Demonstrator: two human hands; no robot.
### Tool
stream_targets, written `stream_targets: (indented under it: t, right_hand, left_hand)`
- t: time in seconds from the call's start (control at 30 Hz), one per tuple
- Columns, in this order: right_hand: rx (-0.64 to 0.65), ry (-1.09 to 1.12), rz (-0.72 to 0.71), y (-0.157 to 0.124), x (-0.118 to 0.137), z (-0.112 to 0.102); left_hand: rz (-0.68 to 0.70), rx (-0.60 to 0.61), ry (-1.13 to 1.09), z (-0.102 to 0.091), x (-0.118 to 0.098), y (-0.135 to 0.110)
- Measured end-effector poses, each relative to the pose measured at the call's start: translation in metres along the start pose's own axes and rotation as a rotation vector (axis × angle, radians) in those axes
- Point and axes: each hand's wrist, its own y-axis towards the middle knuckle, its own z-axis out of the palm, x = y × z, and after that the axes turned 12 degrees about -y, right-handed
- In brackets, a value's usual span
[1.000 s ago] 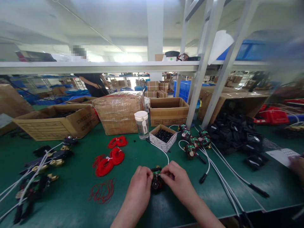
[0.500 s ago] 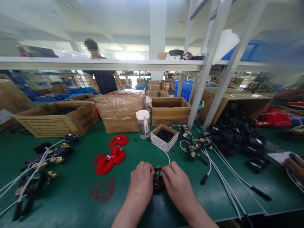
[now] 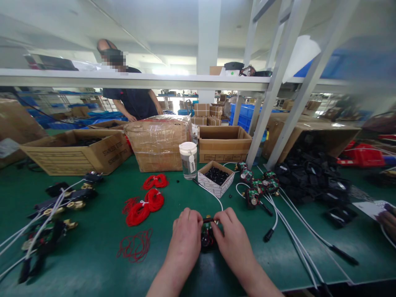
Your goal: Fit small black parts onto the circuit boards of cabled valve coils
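Note:
Both my hands meet over a small black part with a green circuit board (image 3: pixel 206 237) on the green table (image 3: pixel 93 255). My left hand (image 3: pixel 185 236) is closed around its left side. On the right side my right hand (image 3: pixel 231 240) pinches its top with fingertips. A white cable (image 3: pixel 213 196) runs from the part toward a small white box of black pieces (image 3: pixel 215 178). Red wire bundles (image 3: pixel 145 204) lie to the left of my hands.
A lidded plastic jar (image 3: pixel 188 160) and cardboard boxes (image 3: pixel 159 142) stand behind. Assembled units with white cables (image 3: pixel 260 187) lie right; more (image 3: pixel 52 210) lie left. Black parts (image 3: pixel 312 175) spill from a tipped box. A person (image 3: pixel 130 99) stands beyond the shelf. Another person's hand (image 3: pixel 388 220) shows at the right edge.
My hands stay on the part with small finger shifts. The view has tilted slightly. The person behind the shelf has stepped right and closer.

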Motion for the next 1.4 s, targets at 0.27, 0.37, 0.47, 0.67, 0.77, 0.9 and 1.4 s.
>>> stream_targets:
  t: [0.27,0.37,0.47,0.67,0.77,0.9,1.4]
  right_hand:
    - [0.088,0.148,0.103,0.006,0.001,-0.004]
    - [0.104,0.192,0.123,0.008,0.000,-0.003]
    - [0.103,0.221,0.126,0.010,-0.001,-0.001]
    - [0.103,0.273,0.139,0.011,-0.002,0.005]
    - [0.114,0.328,0.164,0.014,-0.002,0.006]
    - [0.132,0.405,0.214,0.018,-0.004,0.006]
    - [0.182,0.486,0.243,0.021,-0.011,0.013]
  left_hand:
    - [0.038,-0.033,-0.184,-0.004,0.006,-0.002]
    - [0.028,-0.058,-0.244,-0.002,0.008,-0.002]
    - [0.021,-0.075,-0.301,-0.002,0.008,-0.002]
    - [-0.013,-0.042,-0.396,-0.008,0.006,0.001]
    - [-0.048,-0.050,-0.439,-0.008,0.009,0.003]
    - [-0.080,-0.045,-0.506,-0.004,0.017,0.004]
    - [-0.117,-0.032,-0.624,-0.005,0.020,0.004]
